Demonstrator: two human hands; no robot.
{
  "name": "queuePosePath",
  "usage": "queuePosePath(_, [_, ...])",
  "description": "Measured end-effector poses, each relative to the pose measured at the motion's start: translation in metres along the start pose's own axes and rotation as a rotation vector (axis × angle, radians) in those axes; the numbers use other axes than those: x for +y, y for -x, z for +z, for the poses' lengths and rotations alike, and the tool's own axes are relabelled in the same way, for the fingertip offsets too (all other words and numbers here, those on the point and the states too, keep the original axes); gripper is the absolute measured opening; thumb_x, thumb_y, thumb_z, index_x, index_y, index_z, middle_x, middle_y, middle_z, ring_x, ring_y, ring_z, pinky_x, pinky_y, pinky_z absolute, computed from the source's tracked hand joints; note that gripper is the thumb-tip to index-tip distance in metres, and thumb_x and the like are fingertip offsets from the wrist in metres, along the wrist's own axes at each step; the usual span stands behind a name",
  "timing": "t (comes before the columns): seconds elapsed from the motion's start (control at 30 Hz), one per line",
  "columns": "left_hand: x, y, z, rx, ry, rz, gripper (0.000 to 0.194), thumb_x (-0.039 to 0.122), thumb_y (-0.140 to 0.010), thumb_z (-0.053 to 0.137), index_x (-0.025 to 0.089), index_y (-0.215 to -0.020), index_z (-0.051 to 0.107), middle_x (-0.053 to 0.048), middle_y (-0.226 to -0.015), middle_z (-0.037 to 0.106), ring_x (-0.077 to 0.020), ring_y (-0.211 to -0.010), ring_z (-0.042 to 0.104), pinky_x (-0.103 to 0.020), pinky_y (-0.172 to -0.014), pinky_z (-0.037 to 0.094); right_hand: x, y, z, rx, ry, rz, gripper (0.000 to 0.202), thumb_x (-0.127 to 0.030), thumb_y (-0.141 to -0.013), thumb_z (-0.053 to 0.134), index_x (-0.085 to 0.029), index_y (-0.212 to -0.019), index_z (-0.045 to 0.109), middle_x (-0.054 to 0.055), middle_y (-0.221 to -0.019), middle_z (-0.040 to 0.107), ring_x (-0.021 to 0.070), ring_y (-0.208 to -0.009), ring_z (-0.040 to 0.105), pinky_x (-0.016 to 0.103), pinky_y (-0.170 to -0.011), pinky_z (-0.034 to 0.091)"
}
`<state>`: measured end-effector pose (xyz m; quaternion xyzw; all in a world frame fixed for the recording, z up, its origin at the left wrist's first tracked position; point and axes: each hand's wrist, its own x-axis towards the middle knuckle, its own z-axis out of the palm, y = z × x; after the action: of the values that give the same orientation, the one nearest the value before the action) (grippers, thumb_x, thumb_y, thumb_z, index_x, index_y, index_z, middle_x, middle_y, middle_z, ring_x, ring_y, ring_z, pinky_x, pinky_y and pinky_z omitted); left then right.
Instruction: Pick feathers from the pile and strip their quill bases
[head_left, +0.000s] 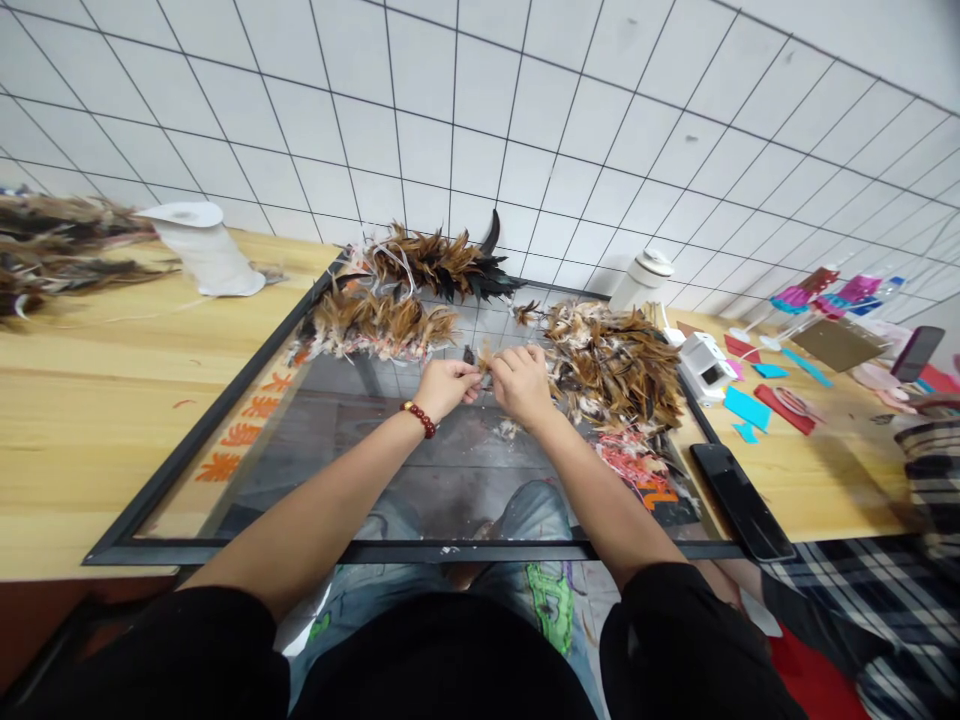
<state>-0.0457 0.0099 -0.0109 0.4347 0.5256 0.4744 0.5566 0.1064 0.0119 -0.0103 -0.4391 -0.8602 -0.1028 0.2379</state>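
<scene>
My left hand (448, 388), with a red bead bracelet (420, 418) at the wrist, and my right hand (523, 382) meet over a black-framed glass panel (360, 430). Between their pinched fingertips is a small brown feather (485, 358). Both hands appear closed on it. A large pile of brown feathers (619, 365) lies just right of my right hand. Two more feather bunches lie beyond my left hand: one brown and white (382, 325), one brown and black (442, 262). A small feather tuft (527, 313) sits beyond my right hand.
A white spool (206, 250) and more feathers (60, 250) are at the left. On the right are a white bottle (642, 278), a white device (705, 367), a black phone (741, 500) and coloured scraps (748, 407). A person in a plaid shirt (847, 600) is at the far right.
</scene>
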Motion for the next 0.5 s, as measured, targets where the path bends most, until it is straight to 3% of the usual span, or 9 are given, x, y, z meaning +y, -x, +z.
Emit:
queuePosePath(0.1, [0.004, -0.005, -0.006, 0.051, 0.028, 0.085, 0.011, 0.005, -0.068, 0.069, 0.011, -0.062, 0.063, -0.001, -0.048, 0.060, -0.0088, -0.038, 0.053, -0.017, -0.038, 0.043, 0.002, -0.001, 0.002, 0.034, -0.046, 0.117, 0.028, -0.024, -0.095, 0.037, -0.020, -0.104, 0.063, 0.010, -0.098, 0.063, 0.0245, -0.097, 0.049, 0.041, -0.092, 0.026])
queuePosePath(0.2, [0.008, -0.012, -0.015, 0.223, 0.192, 0.205, 0.008, 0.012, -0.072, 0.066, 0.013, -0.067, 0.060, 0.001, -0.054, 0.061, -0.0067, -0.042, 0.054, -0.016, -0.042, 0.045, 0.006, -0.001, 0.005, 0.027, -0.087, 0.245, 0.026, -0.024, -0.094, 0.041, -0.021, -0.109, 0.062, 0.010, -0.108, 0.063, 0.0251, -0.102, 0.049, 0.040, -0.091, 0.028])
queuePosePath(0.37, [0.008, -0.022, -0.025, 0.385, 0.285, 0.237, 0.008, 0.019, -0.075, 0.064, 0.013, -0.071, 0.058, 0.002, -0.059, 0.060, -0.0056, -0.042, 0.051, -0.017, -0.044, 0.044, 0.002, 0.000, 0.009, -0.136, -0.098, 0.042, 0.043, -0.016, -0.089, 0.044, -0.026, -0.130, 0.052, 0.007, -0.140, 0.050, 0.0260, -0.123, 0.040, 0.042, -0.095, 0.028])
queuePosePath(0.5, [0.003, -0.026, -0.027, 0.400, 0.336, 0.196, 0.010, 0.020, -0.074, 0.065, 0.013, -0.071, 0.058, 0.002, -0.060, 0.060, -0.0054, -0.044, 0.052, -0.017, -0.044, 0.043, -0.003, -0.008, 0.003, -0.197, -0.047, 0.058, 0.039, -0.021, -0.087, 0.051, -0.024, -0.126, 0.056, 0.010, -0.132, 0.057, 0.0281, -0.118, 0.046, 0.044, -0.093, 0.031])
